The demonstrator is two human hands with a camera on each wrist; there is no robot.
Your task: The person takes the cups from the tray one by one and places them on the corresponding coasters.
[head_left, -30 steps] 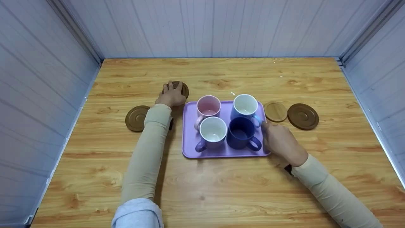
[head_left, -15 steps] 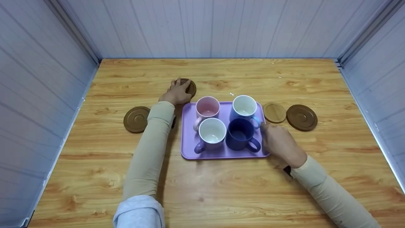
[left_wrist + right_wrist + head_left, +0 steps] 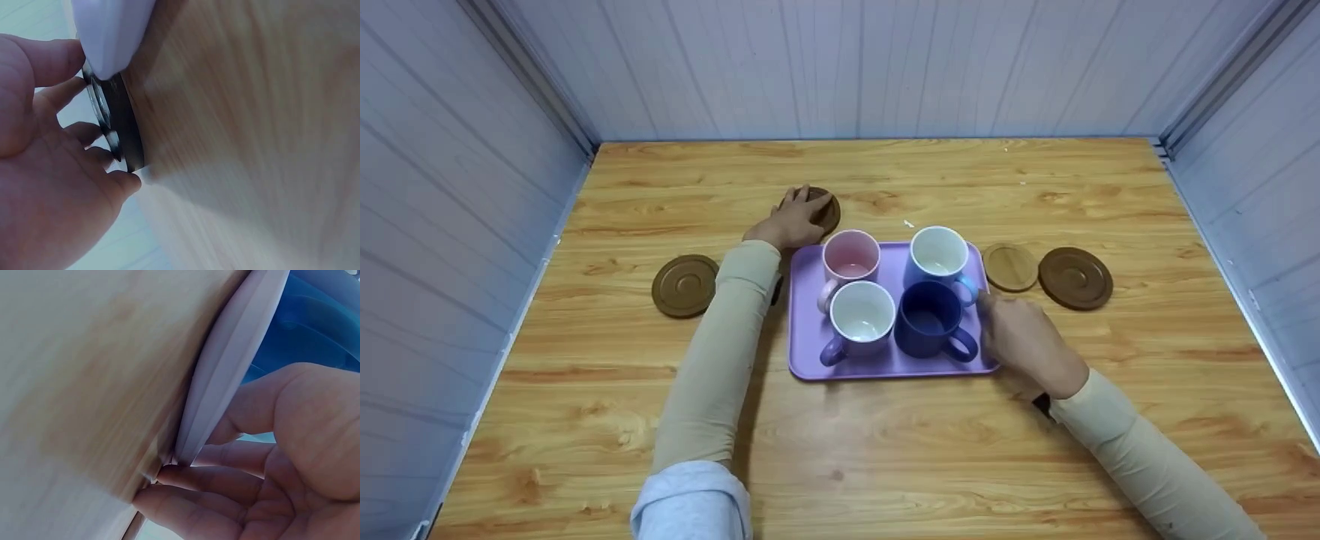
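Note:
My left hand [image 3: 789, 223] rests on a round dark brown coaster [image 3: 830, 215] behind the tray's far left corner, its fingers spread over the top. In the left wrist view the fingertips touch this coaster [image 3: 126, 121] flat on the table. My right hand [image 3: 1024, 337] pinches the right rim of the purple tray [image 3: 810, 360]; in the right wrist view the thumb is inside the rim [image 3: 230, 365] and the other fingers are outside. On the tray stand a pink mug [image 3: 852, 259], a light blue mug [image 3: 939, 251], a white-lined purple-handled mug [image 3: 862, 319] and a dark blue mug [image 3: 928, 322].
Another dark brown coaster [image 3: 685, 286] lies left of the tray. To its right lie a light wooden coaster [image 3: 1010, 267] and a dark brown one [image 3: 1075, 278]. A small white scrap [image 3: 909, 223] is behind the tray. White panel walls [image 3: 840, 67] enclose the wooden table [image 3: 840, 465].
My left hand has slid the coaster to the right along the table, behind the tray's far left corner. My right hand stays at the tray's right rim.

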